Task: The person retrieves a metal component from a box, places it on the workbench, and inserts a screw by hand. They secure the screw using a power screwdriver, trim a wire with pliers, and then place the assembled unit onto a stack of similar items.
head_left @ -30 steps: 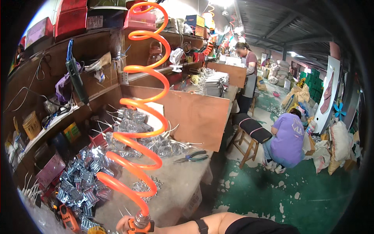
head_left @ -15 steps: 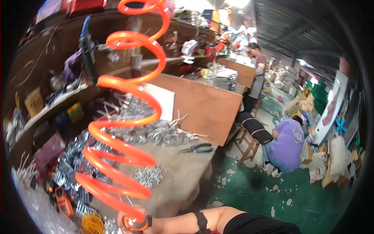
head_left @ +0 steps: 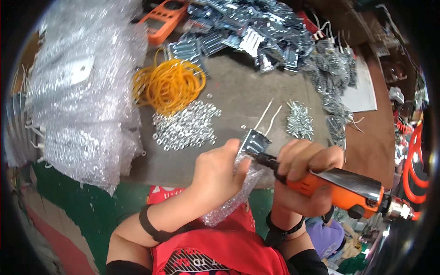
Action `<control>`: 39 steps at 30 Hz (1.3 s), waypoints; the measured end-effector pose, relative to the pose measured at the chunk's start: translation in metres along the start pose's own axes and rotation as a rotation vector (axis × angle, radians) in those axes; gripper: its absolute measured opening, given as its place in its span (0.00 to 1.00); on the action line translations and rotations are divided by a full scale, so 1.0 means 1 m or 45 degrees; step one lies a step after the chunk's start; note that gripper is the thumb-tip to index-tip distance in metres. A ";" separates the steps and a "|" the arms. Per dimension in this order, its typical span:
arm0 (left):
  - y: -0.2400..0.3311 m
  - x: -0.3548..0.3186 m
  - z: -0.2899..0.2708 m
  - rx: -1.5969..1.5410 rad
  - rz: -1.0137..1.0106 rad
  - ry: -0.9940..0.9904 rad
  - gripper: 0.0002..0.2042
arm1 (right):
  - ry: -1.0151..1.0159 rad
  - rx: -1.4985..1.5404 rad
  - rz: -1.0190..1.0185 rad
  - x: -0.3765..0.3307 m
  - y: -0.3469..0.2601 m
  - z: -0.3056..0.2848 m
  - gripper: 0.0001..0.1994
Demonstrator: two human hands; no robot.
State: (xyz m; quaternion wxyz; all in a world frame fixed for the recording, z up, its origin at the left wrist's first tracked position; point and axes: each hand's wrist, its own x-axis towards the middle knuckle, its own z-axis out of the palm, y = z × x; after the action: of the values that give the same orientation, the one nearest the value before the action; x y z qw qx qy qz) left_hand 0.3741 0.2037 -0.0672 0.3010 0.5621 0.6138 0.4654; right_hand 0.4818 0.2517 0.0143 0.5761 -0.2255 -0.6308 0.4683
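Note:
My left hand [head_left: 215, 172] is closed around a bubble-wrapped part [head_left: 227, 206]. At its top end a small dark shiny plate [head_left: 255, 141] and two white wires stick out. My right hand [head_left: 305, 172] grips an orange and black air screwdriver [head_left: 355, 190], held nearly level. The driver's dark tip meets the plate beside my left thumb; the exact contact point is too small to make out. Beyond my hands lie a heap of small silvery nuts [head_left: 188, 126] and, to the right, a pile of silvery screws [head_left: 299, 121].
Yellow rubber bands [head_left: 172, 85] lie behind the nuts. Large bubble-wrap bundles [head_left: 87, 96] fill the left. Shiny dark plates [head_left: 247, 36] and an orange meter [head_left: 160, 23] are at the back. Wrapped wired parts [head_left: 327, 78] and a coiled orange hose [head_left: 408, 178] stand right. A person in purple [head_left: 324, 238] is lower right.
The view has swung from the aisle on the right back to the tabletop. The screwdriver, earlier at the lower edge, now meets the plate, and my left hand with the wrapped part has come into view.

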 end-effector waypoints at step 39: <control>0.016 -0.007 0.008 -0.036 -0.005 -0.098 0.16 | 0.190 0.251 -0.133 -0.051 0.001 -0.069 0.22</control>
State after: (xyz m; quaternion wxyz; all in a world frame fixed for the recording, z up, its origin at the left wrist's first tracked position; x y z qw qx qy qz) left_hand 0.3892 0.1975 -0.0564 0.3334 0.5740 0.5962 0.4515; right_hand 0.5580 0.2331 -0.0195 0.6645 -0.1688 -0.5480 0.4793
